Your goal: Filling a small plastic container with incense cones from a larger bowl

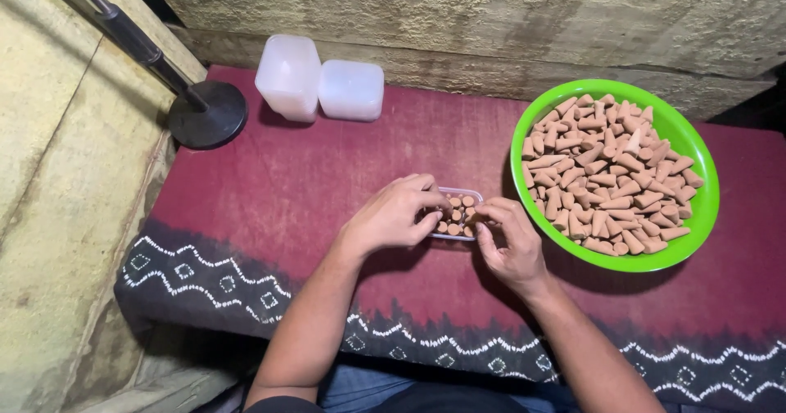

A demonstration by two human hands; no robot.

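A dark red cloth [327, 176] with a black hem and a white zigzag pattern covers the surface. At its far left edge sit two translucent white plastic containers [318, 81], touching side by side, the left one taller, perhaps a stack. Just left of them a round black base [206, 115] carries a dark pole [115, 27] that slants up and out of view. A rough concrete wall [491, 20] runs behind, and a pale slab [57, 216] lies at the left
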